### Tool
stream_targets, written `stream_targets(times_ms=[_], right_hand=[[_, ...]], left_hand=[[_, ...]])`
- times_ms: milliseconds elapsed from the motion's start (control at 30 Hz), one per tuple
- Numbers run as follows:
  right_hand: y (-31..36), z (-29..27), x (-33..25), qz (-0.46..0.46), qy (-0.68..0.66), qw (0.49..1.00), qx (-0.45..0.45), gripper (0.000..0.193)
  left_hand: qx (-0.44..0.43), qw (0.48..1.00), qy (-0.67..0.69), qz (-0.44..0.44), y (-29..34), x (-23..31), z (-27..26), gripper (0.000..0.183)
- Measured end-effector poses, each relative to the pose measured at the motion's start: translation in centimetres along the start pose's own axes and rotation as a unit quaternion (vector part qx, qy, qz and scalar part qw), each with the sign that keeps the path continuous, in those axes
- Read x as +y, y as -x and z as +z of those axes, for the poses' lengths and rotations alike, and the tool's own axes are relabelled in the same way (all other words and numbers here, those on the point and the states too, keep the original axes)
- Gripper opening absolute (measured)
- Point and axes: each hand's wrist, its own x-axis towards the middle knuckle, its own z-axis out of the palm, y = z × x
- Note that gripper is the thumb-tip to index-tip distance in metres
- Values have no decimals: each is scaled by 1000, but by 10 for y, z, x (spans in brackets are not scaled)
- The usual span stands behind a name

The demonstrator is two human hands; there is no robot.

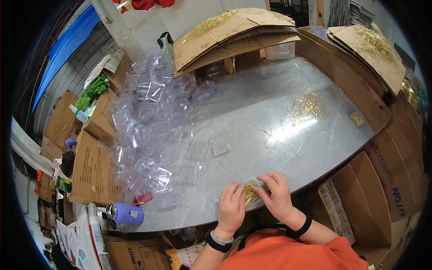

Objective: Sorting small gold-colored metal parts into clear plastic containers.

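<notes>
Near the table's [256, 92] front edge, a bundle of gold wire hooks [249, 192], likely light, springy and best gripped mid-length, is being steadied between the left hand [231, 208], its closure untellable, and the right hand [276, 196], thumb and fingers parted.

One head-worn fisheye looks down across the grey table [245, 157]

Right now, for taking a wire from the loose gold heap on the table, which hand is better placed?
Probably the right hand: it is nearer the loose gold heap, which lies ahead and to its right. The left hand is farther off, across the gold bundle between them.
</notes>
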Motion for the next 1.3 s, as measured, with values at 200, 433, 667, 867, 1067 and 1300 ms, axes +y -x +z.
stream_targets(times_ms=[200,433,667,867,1067,1300], right_hand=[[-5,-4,-4,-102,18,991,-84,42],[6,-4,-8,-79,78,988,-109,59],[14,-4,-2,-122,81,983,-113,74],[16,-3,-15,-110,122,977,-134,91],[11,9,-25,-122,132,981,-78,83],[3,8,-28,-126,110,985,-34,65]], left_hand=[[12,1000,-20,13,2,1,0,25],[37,999,-16,14,1,2,0,20],[6,1000,-5,-15,-5,0,-2,19],[-27,994,85,-66,-9,-4,-9,33],[-30,982,186,-15,-3,-18,-12,73],[45,908,387,-151,9,-19,-4,91]])
